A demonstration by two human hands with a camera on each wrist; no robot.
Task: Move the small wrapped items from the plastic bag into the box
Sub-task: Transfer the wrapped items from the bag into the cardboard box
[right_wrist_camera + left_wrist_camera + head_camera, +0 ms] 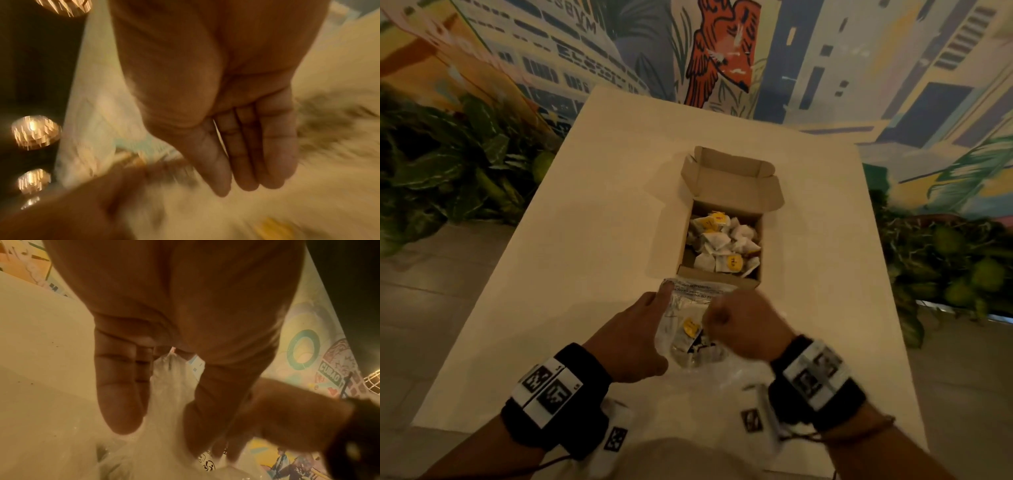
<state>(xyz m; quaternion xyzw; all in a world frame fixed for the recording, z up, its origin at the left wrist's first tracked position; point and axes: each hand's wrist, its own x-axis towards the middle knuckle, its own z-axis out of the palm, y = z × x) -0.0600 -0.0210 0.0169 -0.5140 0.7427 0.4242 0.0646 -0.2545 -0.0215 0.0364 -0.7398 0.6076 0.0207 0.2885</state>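
An open cardboard box [719, 277] stands mid-table, holding several white wrapped items [722, 240] with yellow labels. Just in front of it lies a clear plastic bag [681, 301] with a yellow-labelled wrapped item [691, 327] showing inside. My left hand [633, 339] holds the bag's left side. In the left wrist view its fingers [119, 386] and thumb pinch the bag [168, 402]. My right hand [743, 329] is at the bag's right side, blurred. Its fingers [257, 154] lie straight and close together, pointing down into the bag; nothing shows between them.
The white table [585, 222] drops off at both sides onto a tiled floor. Leafy plants [448, 171] stand to the left and right, with a painted mural wall behind. White marker cards [751, 419] lie near the table's front edge.
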